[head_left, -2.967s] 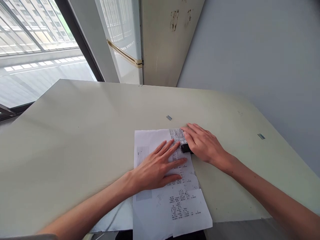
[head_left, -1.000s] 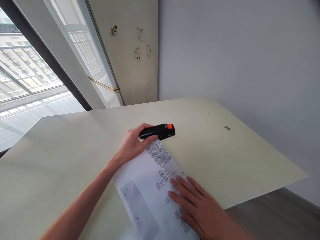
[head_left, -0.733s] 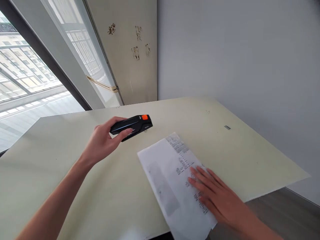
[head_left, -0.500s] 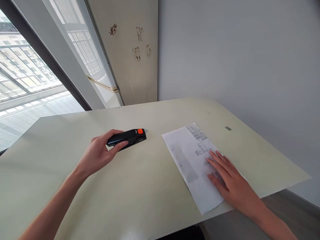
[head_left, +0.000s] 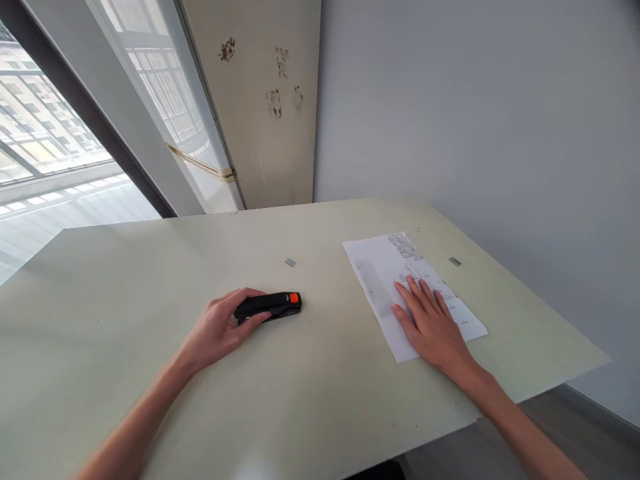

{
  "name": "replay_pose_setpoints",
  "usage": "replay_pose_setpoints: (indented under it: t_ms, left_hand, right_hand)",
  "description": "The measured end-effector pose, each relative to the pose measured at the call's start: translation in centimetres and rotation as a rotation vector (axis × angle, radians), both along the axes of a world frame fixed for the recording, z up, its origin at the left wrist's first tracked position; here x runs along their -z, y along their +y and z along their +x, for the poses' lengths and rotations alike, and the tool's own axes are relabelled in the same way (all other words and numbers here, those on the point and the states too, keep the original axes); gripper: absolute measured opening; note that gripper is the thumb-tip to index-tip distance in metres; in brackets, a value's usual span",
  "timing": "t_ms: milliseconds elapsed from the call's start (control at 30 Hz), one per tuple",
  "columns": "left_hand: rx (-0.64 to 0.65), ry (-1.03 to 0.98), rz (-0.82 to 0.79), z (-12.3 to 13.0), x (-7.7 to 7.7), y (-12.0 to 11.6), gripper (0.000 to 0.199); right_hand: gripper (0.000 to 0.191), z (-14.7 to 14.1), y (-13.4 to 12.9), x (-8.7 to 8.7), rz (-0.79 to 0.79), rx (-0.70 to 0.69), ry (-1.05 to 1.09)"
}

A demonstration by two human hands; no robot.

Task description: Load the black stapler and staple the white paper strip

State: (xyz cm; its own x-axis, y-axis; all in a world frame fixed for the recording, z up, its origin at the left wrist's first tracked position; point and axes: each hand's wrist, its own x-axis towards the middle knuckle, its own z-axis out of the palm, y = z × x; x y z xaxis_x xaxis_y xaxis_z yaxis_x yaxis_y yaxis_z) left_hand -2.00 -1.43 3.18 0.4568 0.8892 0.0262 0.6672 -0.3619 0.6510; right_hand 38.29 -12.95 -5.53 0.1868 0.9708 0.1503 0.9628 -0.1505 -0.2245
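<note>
My left hand (head_left: 225, 327) is closed round a black stapler (head_left: 273, 305) with an orange patch at its far end. The stapler is low over the tabletop or resting on it; I cannot tell which. My right hand (head_left: 430, 323) lies spread and flat on a white printed paper (head_left: 370, 280), fingers apart. Small dark print runs along the paper's right side, partly hidden under those fingers. Beyond the stapler lies a small grey strip of staples (head_left: 291, 263). A second grey strip (head_left: 455, 261) lies to the right of the paper.
Both hands work over a pale table (head_left: 225, 413) with a angled far edge. A grey wall (head_left: 465, 100) stands behind and to the right. At the back left are a stained beige cabinet side (head_left: 270, 147), a glossy door with a gold handle (head_left: 200, 163), and a window (head_left: 45, 120).
The stapler has come nearer and lower in my left hand, uncovering the grey strip behind it. My right hand and the paper have slid away from the table's front edge.
</note>
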Motion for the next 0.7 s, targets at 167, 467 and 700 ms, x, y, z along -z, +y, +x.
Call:
replay_pose_setpoints:
  t_ms: [167,467,700]
  left_hand:
    - [-0.044,-0.04,-0.003,-0.1,0.8,-0.2,0.042]
    - [-0.075,-0.124,-0.08,-0.3,2.3,-0.2,0.045]
    - [-0.03,-0.101,-0.036,0.2,3.3,-0.6,0.031]
  right_hand:
    - [0.061,-0.1,1.4,-0.8,0.013,0.029,0.038]
    - [0.041,-7.9,5.1,-6.0,-0.008,-0.331,0.655]
    - [0.033,-13.2,7.7,-5.1,-0.106,-0.447,0.938]
